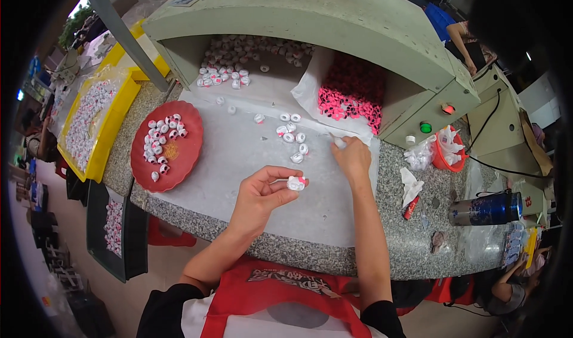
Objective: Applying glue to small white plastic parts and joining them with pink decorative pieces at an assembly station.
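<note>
My left hand (258,197) pinches a small white piece with a pink patch (296,183) between thumb and fingertips, above the white sheet (250,153). Farther right, my right hand (352,159) is closed around a small white thing with a thin tip (338,141), mostly covered by the fingers. Between the hands and the cabinet, several loose white ring-shaped pieces (289,137) lie on the sheet. To the left, a red scalloped plate (142,159) carries many white pieces with dark and pink marks (158,138).
A grey-green cabinet (298,15) holds heaped white pieces (239,54) and pink-black pieces (352,93). Left are a yellow tray (128,99) and a dark bin (136,242). On the right stand a red basket (444,159) and a blue tumbler (486,209). Other people sit nearby.
</note>
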`<move>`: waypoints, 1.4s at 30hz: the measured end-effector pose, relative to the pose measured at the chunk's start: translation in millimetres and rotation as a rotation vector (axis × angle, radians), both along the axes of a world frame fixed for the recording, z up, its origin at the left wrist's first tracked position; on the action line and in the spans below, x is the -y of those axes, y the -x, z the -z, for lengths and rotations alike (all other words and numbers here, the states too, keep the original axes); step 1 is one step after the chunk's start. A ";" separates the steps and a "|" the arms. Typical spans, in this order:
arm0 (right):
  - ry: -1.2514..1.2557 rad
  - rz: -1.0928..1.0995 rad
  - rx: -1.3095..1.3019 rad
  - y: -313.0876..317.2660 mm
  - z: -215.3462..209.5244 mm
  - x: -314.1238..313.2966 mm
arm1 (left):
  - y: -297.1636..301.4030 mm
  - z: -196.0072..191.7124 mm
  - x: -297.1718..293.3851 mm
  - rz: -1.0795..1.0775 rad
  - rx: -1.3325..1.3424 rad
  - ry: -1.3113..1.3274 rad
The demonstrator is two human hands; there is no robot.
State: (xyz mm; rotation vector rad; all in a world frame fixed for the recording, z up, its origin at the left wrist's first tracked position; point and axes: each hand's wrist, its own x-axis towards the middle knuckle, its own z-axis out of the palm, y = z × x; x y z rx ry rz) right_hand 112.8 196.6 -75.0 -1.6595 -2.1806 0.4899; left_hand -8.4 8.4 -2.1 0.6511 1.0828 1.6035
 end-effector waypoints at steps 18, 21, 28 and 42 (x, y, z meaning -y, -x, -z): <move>-0.080 -0.260 -0.200 -40.7 -1.5 44.9 | -9.3 7.8 -3.9 -0.008 -0.114 -0.011; 0.256 -0.214 -0.600 -42.4 -38.1 70.3 | -7.1 8.6 -4.3 -0.039 -0.119 -0.001; 0.440 -0.275 -0.873 -38.8 -84.8 114.1 | -18.2 7.9 -6.7 0.030 -0.115 -0.098; 0.300 -0.243 -0.950 -41.7 -85.8 124.0 | -24.3 -2.6 -6.8 0.092 -0.111 -0.136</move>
